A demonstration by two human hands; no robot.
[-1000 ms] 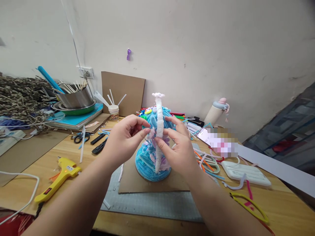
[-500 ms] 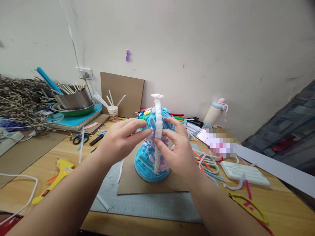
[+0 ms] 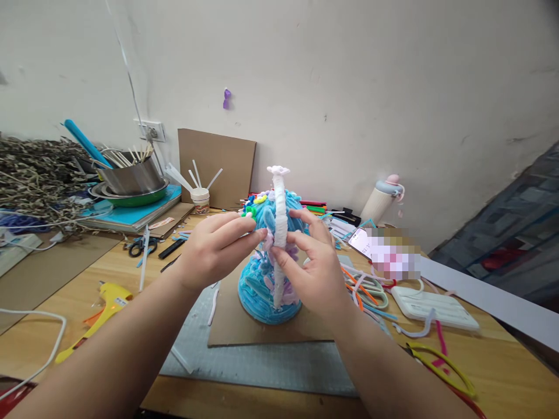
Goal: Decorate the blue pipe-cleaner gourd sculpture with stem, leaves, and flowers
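In front of me stands a blue fuzzy pipe-cleaner sculpture (image 3: 264, 314), with a wide round base and a domed top. Up its near side runs a white pipe-cleaner-wrapped strip (image 3: 280, 224), capped by a pale pink flower shape (image 3: 278, 170). My right hand (image 3: 317, 265) pinches the strip at mid-height between thumb and finger, its other fingers against the blue dome. My left hand (image 3: 218, 247) reaches in from the left with fingers stretched out, tips at a small lilac piece (image 3: 269, 240) and near green and blue bits (image 3: 248, 209). Its far fingers are hidden.
Brown cardboard (image 3: 231, 334) lies under the sculpture, on a grey cutting mat (image 3: 262, 366). A yellow glue gun (image 3: 102, 308) and black scissors (image 3: 140, 247) lie left. Loose pipe cleaners, a white power bank (image 3: 437, 308), a phone (image 3: 360, 241) and yellow-handled tool (image 3: 443, 366) lie right.
The sculpture's upper part and the white strip have shifted slightly left. My left hand has drawn back a little to the left; my right hand keeps its pinch.
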